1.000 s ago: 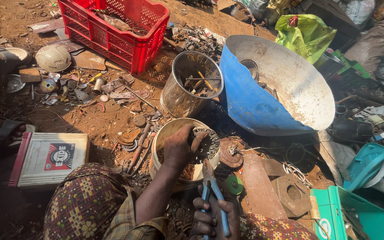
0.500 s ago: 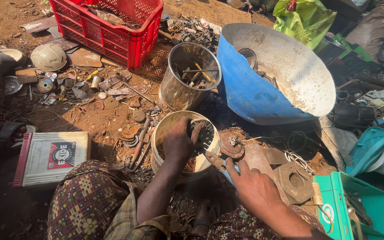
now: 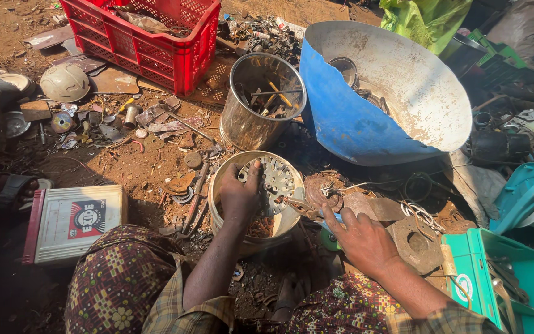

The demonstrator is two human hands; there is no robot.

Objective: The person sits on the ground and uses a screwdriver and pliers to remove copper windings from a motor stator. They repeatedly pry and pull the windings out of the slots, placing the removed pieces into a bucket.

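Left hand [image 3: 240, 196] grips a round perforated metal disc [image 3: 274, 179] over the scrap-filled bucket [image 3: 230, 230]; right hand [image 3: 356, 234] closed on blue-handled pliers [image 3: 307, 208], tips at the disc rim. Looks like stripping a part off; next needs firm twist w/ disc steady. White rectangular box w/ red edge & round label [image 3: 72, 222] to the left, green crate w/ white round mark [image 3: 468, 272] on right

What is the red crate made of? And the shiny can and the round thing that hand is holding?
The red crate looks like moulded plastic: bright even colour, lattice walls. The shiny can seems thin metal, silvery and reflective, slightly dented. The round disc under the left hand looks like dull grey metal with punched holes, probably steel or aluminium; I cannot tell which.
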